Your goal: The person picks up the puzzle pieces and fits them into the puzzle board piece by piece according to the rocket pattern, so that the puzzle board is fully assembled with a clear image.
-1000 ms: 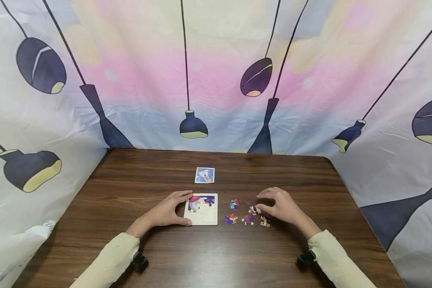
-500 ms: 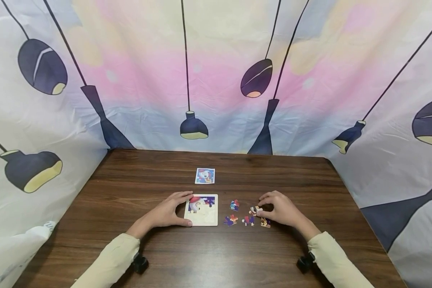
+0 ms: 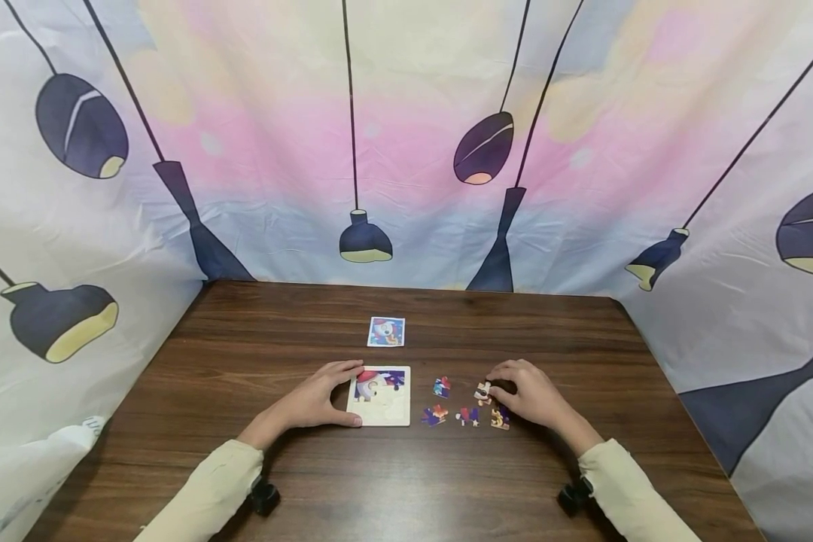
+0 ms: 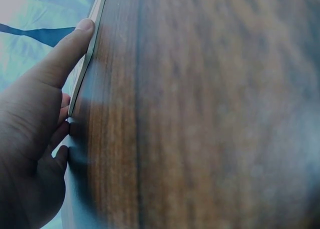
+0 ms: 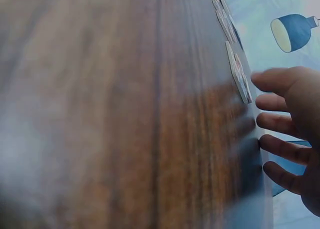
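Observation:
In the head view my left hand (image 3: pixel 318 395) holds the left side of a square puzzle board (image 3: pixel 386 414), fingers at its far corner and thumb at its near corner. A dog picture fills the board's upper part; bare pale wood shows below. In the left wrist view the thumb (image 4: pixel 82 31) lies along the board's edge. My right hand (image 3: pixel 525 391) has a brown-and-white puzzle piece (image 3: pixel 482 392) between thumb and fingertips, low over the table. Just below that hand lies another puzzle piece (image 3: pixel 499 418).
Loose pieces lie between the board and my right hand: a blue-red piece (image 3: pixel 441 387), an orange-purple piece (image 3: pixel 435 415) and a purple piece (image 3: pixel 467 415). A small picture card (image 3: pixel 386 332) lies behind the board. A lamp-print curtain (image 3: pixel 278 150) hangs behind the wooden table (image 3: pixel 244 339).
The brown-and-white puzzle piece has turned and shifted slightly between my right fingers, which have closed in on it. My left hand and the puzzle board have stayed in place.

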Demonstrator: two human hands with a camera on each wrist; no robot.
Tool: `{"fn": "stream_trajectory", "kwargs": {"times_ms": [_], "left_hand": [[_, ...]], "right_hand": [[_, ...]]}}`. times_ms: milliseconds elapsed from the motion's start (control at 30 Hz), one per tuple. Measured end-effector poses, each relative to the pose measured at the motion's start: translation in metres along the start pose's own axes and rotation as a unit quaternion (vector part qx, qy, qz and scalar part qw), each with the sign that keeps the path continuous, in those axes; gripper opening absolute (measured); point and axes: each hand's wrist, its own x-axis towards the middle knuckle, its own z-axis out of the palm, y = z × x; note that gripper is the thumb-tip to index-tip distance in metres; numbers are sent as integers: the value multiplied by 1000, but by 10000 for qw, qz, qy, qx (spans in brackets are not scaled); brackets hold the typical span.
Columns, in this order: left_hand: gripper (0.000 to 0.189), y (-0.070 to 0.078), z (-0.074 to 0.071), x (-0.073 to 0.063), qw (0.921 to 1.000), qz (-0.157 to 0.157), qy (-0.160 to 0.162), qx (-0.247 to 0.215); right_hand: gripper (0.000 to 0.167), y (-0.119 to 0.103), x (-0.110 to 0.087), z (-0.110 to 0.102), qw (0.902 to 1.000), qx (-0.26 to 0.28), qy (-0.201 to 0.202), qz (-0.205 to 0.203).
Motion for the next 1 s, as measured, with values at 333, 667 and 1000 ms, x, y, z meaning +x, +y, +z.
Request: {"fn": "stream_trajectory", "kwargs": {"times_ms": [333,667,1000], "left_hand": [[102,0,0,0,10000,17,29,39],[102,-1,1,0,10000,-28,28,23],[103,-1,1,0,10000,-61,19,41]], "right_hand": [[38,-5,-5,-3,9993,-72,-135,339],[34,-2,-4,-2,9995,-182,-153,198],[33,-1,-5,-2,9994,-192,-218,190]]}}
